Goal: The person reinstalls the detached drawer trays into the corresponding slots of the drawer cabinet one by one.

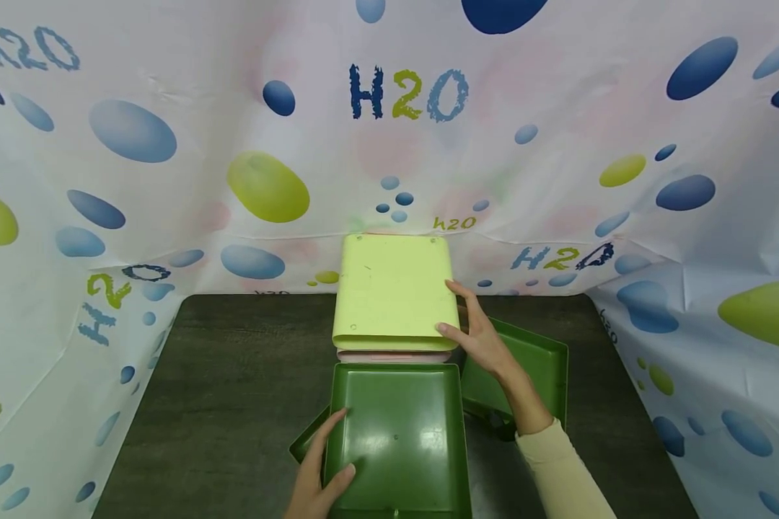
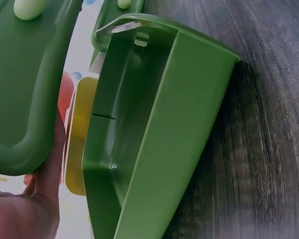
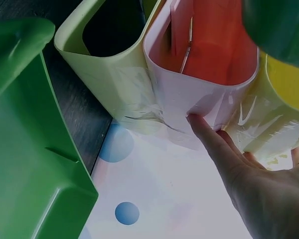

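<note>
Beside a stack of open-ended plastic sleeves, my right hand [image 1: 483,342] lies with extended fingers against the right side of the yellow sleeve [image 1: 396,288] on top. One fingertip meets the pink sleeve [image 3: 204,94] beneath it in the right wrist view, and a pale yellow-green sleeve [image 3: 129,82] lies below that one. My left hand [image 1: 314,476] grips the left edge of a green drawer [image 1: 396,440] in front of the stack. The left wrist view shows that drawer's green underside [image 2: 25,94] with a round pale foot, some fingers hidden behind it.
A second green drawer [image 1: 539,360] lies askew on the dark table [image 1: 234,404], right of the stack. Another green drawer [image 2: 184,124] sits under and left of the held one. White printed cloth [image 1: 389,158] walls the back and sides.
</note>
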Motion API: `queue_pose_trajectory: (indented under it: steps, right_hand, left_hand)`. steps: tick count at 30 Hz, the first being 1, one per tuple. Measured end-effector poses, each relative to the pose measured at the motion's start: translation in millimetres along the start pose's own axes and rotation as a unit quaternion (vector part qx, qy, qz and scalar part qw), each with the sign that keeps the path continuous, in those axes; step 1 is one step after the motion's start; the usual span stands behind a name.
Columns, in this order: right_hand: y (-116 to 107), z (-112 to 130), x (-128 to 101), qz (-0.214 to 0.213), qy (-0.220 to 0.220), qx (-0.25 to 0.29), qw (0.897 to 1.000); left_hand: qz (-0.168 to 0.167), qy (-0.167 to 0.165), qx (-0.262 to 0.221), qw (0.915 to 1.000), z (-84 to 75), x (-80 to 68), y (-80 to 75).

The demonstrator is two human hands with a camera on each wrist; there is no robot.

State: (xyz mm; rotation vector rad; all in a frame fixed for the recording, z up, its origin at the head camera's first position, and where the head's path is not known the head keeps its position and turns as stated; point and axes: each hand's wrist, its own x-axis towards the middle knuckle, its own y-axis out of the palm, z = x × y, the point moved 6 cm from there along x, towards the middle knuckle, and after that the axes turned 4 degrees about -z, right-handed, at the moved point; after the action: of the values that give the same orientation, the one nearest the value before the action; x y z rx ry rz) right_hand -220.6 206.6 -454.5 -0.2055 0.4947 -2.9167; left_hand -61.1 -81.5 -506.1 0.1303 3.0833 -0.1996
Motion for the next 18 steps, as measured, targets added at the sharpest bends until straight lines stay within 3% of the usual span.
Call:
queue_pose_trajectory:
  steps: [4,12,18]
  right_hand:
    - [0,0,0,0.001,-0.001,-0.002,1.000]
    - [0,-1,-1,0.003,0.000,0.005,1.000]
    - [-1,-2,-1,0.002,-0.001,0.001,1.000]
  left_hand:
    - [-0.007,0.014,0.030,0.9994,0.6,3.7,3.0]
    - [-0.005,-0.016,0.021,0.9996,10.1,12.7,8.3]
    - [-0.004,-0.012,0.021,0.9997,11.5,13.3,8.8]
